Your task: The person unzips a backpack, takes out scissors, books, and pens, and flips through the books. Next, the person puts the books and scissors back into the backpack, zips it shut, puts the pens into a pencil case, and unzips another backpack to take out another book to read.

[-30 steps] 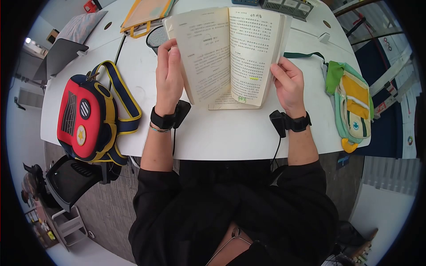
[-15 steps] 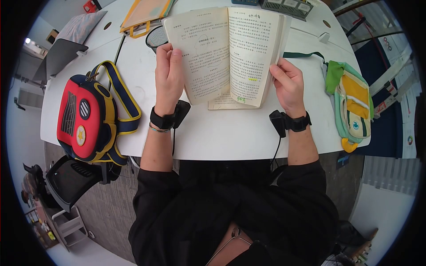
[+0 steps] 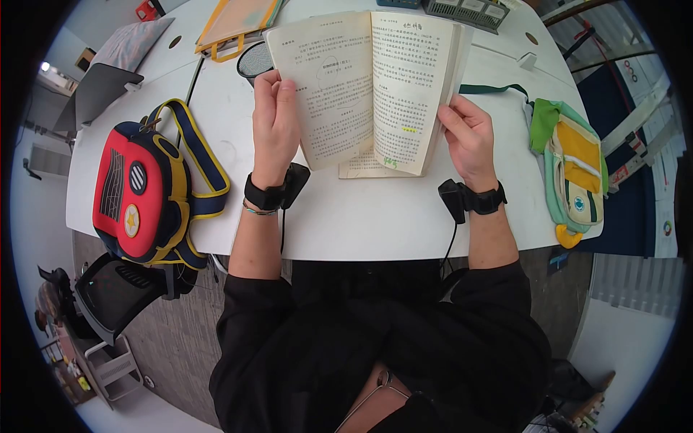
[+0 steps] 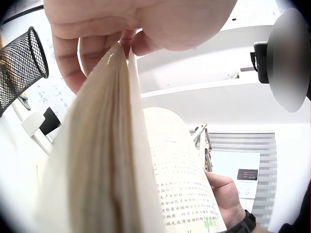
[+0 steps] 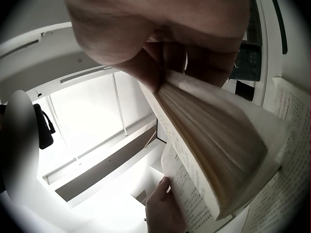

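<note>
An open book (image 3: 336, 94) with printed pages is held up over the table in the head view. The left hand (image 3: 276, 126) grips its left edge, thumb on the page and fingers behind. At the right edge the right hand (image 3: 469, 137) pinches the thick stack of pages between thumb and fingers. A pencil circle surrounds a heading on the left page; the right page carries yellow highlighting and green writing at its foot. Below the book, the lower edge of another printed sheet or book (image 3: 354, 174) shows on the table; the rest is hidden.
A red car-shaped backpack (image 3: 137, 191) stands at left on the white table (image 3: 339, 231). At right lies a green and yellow bag (image 3: 577, 169). Behind are a black mesh cup (image 3: 253, 63), a folder bag (image 3: 234, 25) and a grey basket (image 3: 469, 13).
The left fingers have shifted slightly down the book's edge. Print on the left page, blurred a second ago, is now sharp. The right hand has hardly moved.
</note>
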### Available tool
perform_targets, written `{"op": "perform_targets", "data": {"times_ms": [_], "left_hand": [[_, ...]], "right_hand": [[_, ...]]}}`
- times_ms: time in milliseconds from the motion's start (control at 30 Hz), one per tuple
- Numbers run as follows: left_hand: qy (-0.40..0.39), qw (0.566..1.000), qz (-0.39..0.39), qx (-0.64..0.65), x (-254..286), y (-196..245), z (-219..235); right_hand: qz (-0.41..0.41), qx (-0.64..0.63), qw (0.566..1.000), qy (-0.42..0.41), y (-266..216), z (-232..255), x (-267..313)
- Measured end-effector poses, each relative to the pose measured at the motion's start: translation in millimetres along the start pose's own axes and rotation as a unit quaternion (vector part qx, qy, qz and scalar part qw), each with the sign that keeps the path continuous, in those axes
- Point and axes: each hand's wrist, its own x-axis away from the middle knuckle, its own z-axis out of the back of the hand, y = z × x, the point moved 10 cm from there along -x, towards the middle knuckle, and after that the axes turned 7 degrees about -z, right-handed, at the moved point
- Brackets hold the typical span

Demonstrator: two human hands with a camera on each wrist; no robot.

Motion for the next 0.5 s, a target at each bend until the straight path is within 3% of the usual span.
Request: {"op": "perform_targets", "data": {"times_ms": [500], "left_hand": [[-0.004, 1.000, 0.012, -0.028, 1.5, 7.1, 1.2]], "right_hand": [[-0.002, 0.046, 0.999, 0.015, 5.7, 7.6, -2.5]]}}
